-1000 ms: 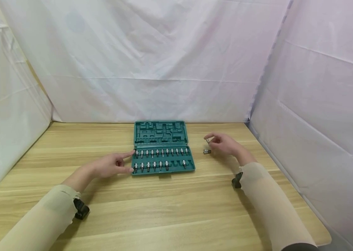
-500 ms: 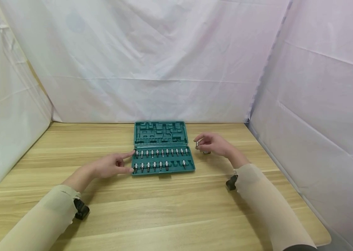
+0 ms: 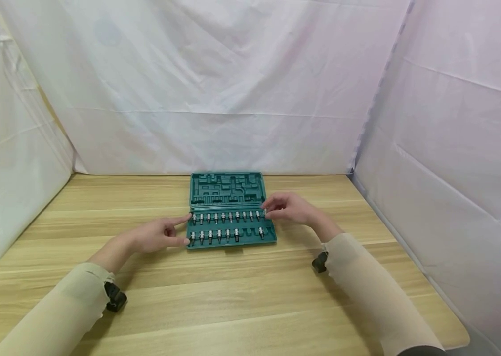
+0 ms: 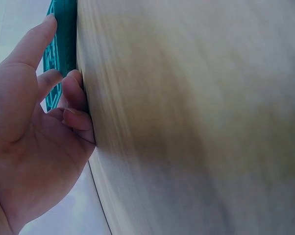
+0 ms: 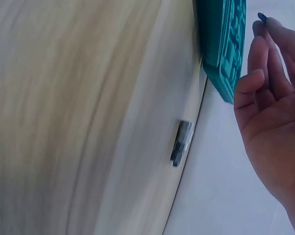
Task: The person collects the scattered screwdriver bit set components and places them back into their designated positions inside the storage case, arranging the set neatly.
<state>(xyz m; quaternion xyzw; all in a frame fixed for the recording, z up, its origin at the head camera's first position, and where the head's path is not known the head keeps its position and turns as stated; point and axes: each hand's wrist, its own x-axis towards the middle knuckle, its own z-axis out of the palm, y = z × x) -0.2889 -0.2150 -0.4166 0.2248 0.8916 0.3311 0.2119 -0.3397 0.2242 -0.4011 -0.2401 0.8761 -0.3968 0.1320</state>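
A green plastic case (image 3: 250, 222) lies unfolded on the table, with two rows of bit sockets (image 3: 219, 235) in its near half. My left hand (image 3: 154, 234) rests at the case's left side, index finger and thumb extended against its edge; the left wrist view shows the other fingers bent. My right hand (image 3: 292, 208) is over the case's right end, at the upper row. In the right wrist view, its thumb and fingers pinch a bit socket, whose dark tip (image 5: 262, 17) sticks out. Another bit socket (image 5: 182, 143) lies loose on the table, hidden behind the hand in the head view.
The case's lid (image 3: 227, 188) stands open at the back, its moulded inside bare. Some slots in the lower row hold nothing (image 3: 248, 232). White cloth (image 3: 215, 89) hangs behind and at both sides of the wooden table (image 3: 232, 301).
My right hand has moved left from the table to the case's right end, carrying the pinched bit socket. My left hand has stayed at the case's left edge.
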